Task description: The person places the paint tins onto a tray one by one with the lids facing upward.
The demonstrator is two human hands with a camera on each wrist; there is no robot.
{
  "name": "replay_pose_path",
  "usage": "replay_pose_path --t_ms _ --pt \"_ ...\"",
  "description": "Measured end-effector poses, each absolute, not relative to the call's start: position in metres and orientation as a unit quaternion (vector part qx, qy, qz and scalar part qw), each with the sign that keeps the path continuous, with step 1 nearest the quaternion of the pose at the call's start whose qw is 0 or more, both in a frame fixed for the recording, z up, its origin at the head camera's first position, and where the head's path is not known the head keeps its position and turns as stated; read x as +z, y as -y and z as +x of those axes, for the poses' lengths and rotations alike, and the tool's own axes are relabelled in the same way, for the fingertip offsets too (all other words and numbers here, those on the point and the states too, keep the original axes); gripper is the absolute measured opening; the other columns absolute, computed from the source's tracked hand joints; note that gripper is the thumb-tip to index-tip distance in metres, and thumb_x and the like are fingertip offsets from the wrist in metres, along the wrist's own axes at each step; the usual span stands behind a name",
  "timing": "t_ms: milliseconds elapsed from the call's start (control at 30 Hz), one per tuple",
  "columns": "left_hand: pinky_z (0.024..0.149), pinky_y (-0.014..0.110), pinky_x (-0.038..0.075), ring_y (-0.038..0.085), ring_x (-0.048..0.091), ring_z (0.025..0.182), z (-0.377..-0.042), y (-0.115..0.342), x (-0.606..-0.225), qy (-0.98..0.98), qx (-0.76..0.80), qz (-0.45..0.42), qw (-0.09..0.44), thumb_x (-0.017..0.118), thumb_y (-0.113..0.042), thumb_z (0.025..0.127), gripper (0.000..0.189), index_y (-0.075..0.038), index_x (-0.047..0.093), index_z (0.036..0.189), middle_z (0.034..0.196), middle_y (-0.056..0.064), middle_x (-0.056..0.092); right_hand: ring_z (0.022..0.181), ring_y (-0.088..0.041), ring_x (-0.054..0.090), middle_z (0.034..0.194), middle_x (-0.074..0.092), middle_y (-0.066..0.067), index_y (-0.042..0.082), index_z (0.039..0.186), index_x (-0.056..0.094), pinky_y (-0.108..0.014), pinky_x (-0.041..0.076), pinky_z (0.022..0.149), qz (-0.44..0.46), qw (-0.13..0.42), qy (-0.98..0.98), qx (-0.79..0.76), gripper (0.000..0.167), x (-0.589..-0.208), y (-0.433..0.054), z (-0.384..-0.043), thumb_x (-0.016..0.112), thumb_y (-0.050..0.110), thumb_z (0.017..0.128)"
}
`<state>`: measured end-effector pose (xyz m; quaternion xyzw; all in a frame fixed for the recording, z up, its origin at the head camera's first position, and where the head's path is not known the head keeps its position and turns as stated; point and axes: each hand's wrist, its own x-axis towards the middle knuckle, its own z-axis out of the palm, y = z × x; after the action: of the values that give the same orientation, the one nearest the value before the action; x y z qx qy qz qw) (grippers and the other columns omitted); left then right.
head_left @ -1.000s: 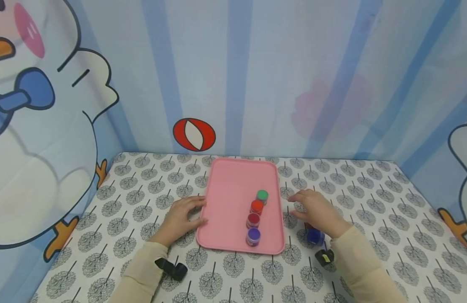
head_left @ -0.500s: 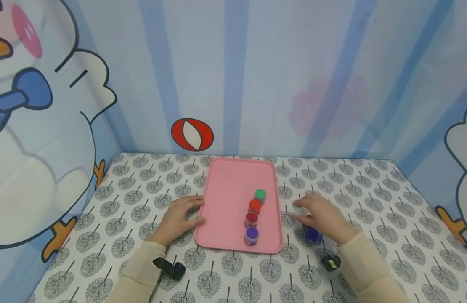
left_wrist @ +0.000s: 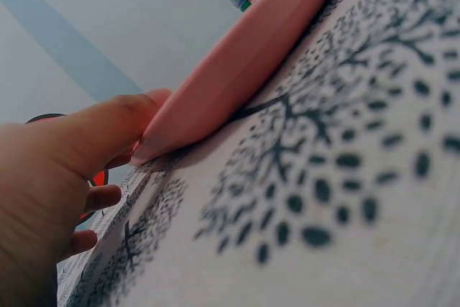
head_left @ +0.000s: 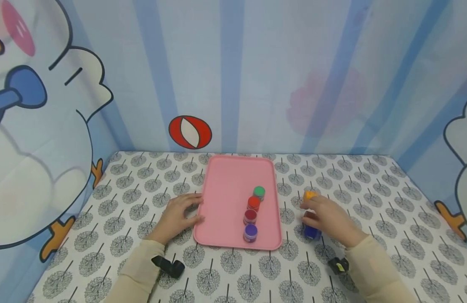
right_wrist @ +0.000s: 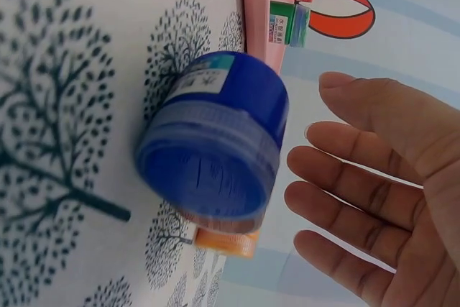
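Observation:
My left hand point(head_left: 176, 216) touches the left rim of the pink tray point(head_left: 226, 189), its thumb point(left_wrist: 126, 124) against the tray's edge in the left wrist view. Right of the tray, my right hand point(head_left: 330, 216) hovers with loosely bent fingers over several small paint jars. A blue jar point(right_wrist: 215, 141) with a white label shows large in the right wrist view, apart from the fingers. An orange-lidded jar point(head_left: 310, 195) peeks out beyond the fingertips, and a brownish one is mostly hidden behind the blue jar.
Inside the tray, a green-lidded jar point(head_left: 259, 192), a red one point(head_left: 253, 203), a dark red one point(head_left: 250, 216) and a purple one point(head_left: 250, 231) form a slanting row near the right side. A tree-patterned cloth covers the table point(head_left: 233, 282); a printed curtain point(head_left: 256, 75) hangs behind.
My right hand has drawn a little to the right, away from the tray, uncovering the orange-lidded jar. The left hand has stayed at the tray's rim. The head view has shifted slightly.

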<state>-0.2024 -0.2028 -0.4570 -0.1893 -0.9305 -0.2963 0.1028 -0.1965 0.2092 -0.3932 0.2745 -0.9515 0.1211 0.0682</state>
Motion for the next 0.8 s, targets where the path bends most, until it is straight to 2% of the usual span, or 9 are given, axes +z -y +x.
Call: replay_pose_path --t_ms 167,367,533,800 --pt "0.112 0.059 0.031 0.034 0.048 0.131 -0.203 0.203 -0.457 0.931 -0.297 -0.188 0.103 0.077 -0.03 0.079 0.051 -0.009 0.063 0.124 0.138 0.008 0.057 0.09 -0.026 0.065 0.097 0.069 -0.008 0.006 0.098 0.069 -0.047 0.055 0.085 0.268 0.06 0.953 0.125 0.024 -0.393 -0.213 -0.193 0.076 0.02 0.079" --pt "0.11 0.06 0.032 0.035 0.05 0.128 -0.203 0.203 -0.458 0.928 -0.293 -0.195 0.119 0.077 -0.029 0.079 0.053 -0.009 0.061 0.126 0.136 0.01 0.059 0.089 -0.02 0.064 0.094 0.069 -0.002 0.014 0.091 0.07 -0.045 0.055 0.085 0.259 0.054 0.955 0.133 0.015 -0.396 -0.218 -0.186 0.076 0.02 0.079" --pt "0.111 0.059 0.032 0.034 0.05 0.128 -0.203 0.203 -0.458 0.927 -0.297 -0.197 0.116 0.077 -0.029 0.078 0.055 -0.01 0.061 0.127 0.135 0.01 0.059 0.087 -0.016 0.06 0.091 0.065 0.003 0.016 0.095 0.072 -0.041 0.055 0.081 0.251 0.061 0.958 0.122 0.021 -0.397 -0.223 -0.18 0.077 0.025 0.077" --pt "0.11 0.06 0.033 0.034 0.051 0.127 -0.203 0.204 -0.457 0.925 -0.303 -0.198 0.116 0.078 -0.028 0.077 0.053 -0.009 0.062 0.124 0.135 0.01 0.059 0.086 -0.017 0.062 0.092 0.065 0.002 0.013 0.103 0.071 -0.041 0.056 0.077 0.232 0.061 0.965 0.106 0.033 -0.397 -0.228 -0.172 0.079 0.03 0.075"
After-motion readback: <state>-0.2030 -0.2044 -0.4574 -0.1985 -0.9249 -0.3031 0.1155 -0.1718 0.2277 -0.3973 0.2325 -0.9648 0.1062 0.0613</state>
